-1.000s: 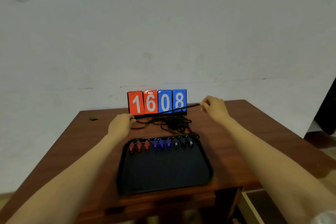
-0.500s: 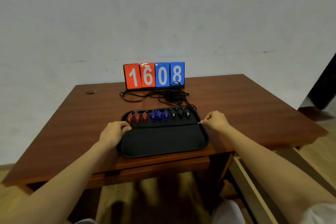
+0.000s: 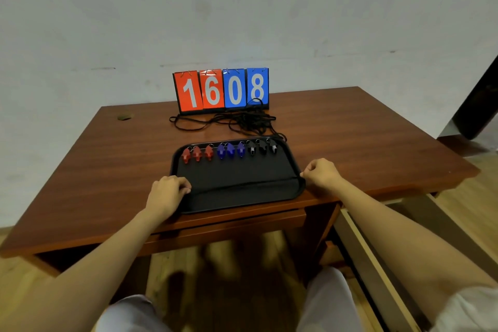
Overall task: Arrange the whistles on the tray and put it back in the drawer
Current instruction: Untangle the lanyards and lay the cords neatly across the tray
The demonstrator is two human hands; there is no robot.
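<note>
Wooden table: scoreboard at back, tangled cords behind tray; left grip, right grip both holding tray edges.

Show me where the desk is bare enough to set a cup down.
Bare wood lies left of the tray, out to the left edge of the table, and right of it past the right hand. Crowded: the cords tangle between the scoreboard and the tray, and whistles line its far rim.
</note>
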